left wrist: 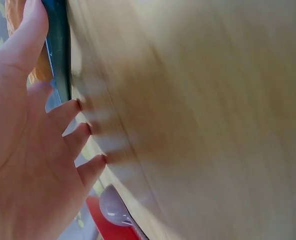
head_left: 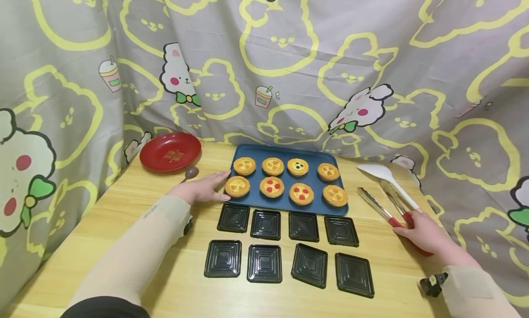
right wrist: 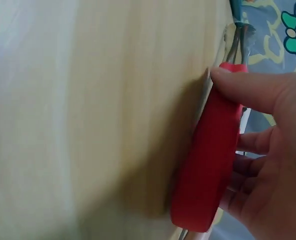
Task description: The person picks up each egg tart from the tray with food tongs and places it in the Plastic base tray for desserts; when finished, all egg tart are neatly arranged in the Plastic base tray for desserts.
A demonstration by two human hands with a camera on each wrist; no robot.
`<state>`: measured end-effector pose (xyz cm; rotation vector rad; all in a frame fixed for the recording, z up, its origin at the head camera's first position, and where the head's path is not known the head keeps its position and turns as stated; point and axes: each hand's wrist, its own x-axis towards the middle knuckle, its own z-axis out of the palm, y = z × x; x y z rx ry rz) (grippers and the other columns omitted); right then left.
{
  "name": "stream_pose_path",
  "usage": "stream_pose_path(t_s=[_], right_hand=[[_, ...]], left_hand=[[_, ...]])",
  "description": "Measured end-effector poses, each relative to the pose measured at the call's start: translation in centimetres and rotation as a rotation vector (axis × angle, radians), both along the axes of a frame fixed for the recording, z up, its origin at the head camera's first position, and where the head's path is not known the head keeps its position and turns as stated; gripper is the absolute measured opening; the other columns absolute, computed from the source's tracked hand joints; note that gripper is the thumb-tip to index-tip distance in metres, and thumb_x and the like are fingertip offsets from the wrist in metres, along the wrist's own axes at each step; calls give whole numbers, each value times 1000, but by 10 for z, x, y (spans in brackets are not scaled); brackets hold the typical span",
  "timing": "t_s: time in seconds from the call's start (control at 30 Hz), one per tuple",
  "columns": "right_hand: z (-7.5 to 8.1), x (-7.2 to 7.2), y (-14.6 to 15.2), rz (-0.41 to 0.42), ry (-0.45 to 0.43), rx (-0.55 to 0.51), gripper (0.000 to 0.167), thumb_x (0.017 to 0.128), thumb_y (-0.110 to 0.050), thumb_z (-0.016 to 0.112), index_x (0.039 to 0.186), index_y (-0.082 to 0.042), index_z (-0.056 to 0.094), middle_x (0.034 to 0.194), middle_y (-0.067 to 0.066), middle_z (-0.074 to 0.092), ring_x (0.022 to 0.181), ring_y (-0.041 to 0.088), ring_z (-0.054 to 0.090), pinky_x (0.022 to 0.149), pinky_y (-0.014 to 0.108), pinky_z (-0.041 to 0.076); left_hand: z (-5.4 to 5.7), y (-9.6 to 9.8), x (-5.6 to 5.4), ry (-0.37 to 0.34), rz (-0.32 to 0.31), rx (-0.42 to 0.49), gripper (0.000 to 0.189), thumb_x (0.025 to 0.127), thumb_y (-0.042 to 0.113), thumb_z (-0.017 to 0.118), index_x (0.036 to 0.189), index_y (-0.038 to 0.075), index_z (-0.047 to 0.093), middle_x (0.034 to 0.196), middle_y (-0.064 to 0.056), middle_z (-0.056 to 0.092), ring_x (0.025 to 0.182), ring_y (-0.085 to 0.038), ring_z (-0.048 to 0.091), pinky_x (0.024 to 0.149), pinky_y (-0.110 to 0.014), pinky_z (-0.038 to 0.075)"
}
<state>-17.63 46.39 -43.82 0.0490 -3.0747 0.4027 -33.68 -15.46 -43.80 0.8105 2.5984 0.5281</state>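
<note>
A blue baking tray (head_left: 285,207) bears several small tarts, some plain like the front-left tart (head_left: 237,187), others with red or dark toppings. My left hand (head_left: 202,188) lies at the tray's left edge, fingers extended and spread, thumb near the front corner. In the left wrist view its thumb (left wrist: 25,37) rests along the tray's side. At the right, my right hand (head_left: 427,235) grips the metal tongs (head_left: 376,203) by their red handles. The right wrist view has the thumb on one red handle (right wrist: 205,160) and the other fingers behind it. The tongs' metal arms stand spread apart.
Several black square plastic trays (head_left: 264,263) stand in two rows before the baking tray. A red plate (head_left: 170,152) is at back left, with a brown spoon (head_left: 191,173) near my left wrist. A white ladle-like spoon (head_left: 378,172) lies beside the tongs. A patterned curtain (head_left: 285,93) hangs behind.
</note>
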Motion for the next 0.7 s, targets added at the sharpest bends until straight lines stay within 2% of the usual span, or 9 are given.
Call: stream_pose_path(t_s=[0.07,0.13,0.23,0.33,0.43,0.57,0.7], right_hand=[[3,-2,-1,-2,-17,-46,52,89,-33,74,99,14,53,82,17,52,72,28,51,62,39,40],[8,-2,-4,-3,-49,-120,59,95,-29,68,116,22,48,89,22,57,75,30,55,63,39,43],[17,0,-12,2,-83,-237,63,100,-26,60,130,25,37,100,28,59,81,28,57,63,35,46],[25,5,-23,6,-94,-323,64,100,-29,60,136,19,37,107,27,60,85,25,58,61,31,48],[31,10,-36,41,-54,-352,64,97,-31,66,137,12,43,108,23,63,85,19,60,60,29,50],[33,13,-52,128,75,-289,61,88,-28,77,132,8,54,102,17,66,73,10,58,57,26,47],[29,13,-60,184,151,-231,60,83,-22,82,128,8,58,103,19,65,68,9,52,56,25,43]], left_hand=[[0,0,-1,0,-6,-5,96,92,48,66,160,9,10,161,-23,12,147,-42,9,116,-55,12],[0,1,-1,-3,-8,-12,96,92,49,66,160,10,10,161,-24,11,147,-42,9,116,-55,12],[0,1,-1,-8,-6,-12,96,92,49,66,160,9,10,161,-25,11,147,-43,8,116,-56,12],[1,1,-1,-10,-1,-22,96,92,49,65,160,10,10,161,-24,11,147,-42,8,116,-56,12],[2,1,-1,-10,1,-29,96,92,50,65,160,11,10,161,-23,11,147,-41,9,116,-55,12],[2,1,0,-13,3,-25,96,92,50,65,160,11,10,161,-23,11,147,-42,8,116,-56,12],[1,1,0,-12,3,-23,96,92,49,65,160,11,10,161,-23,11,147,-42,8,116,-56,12]])
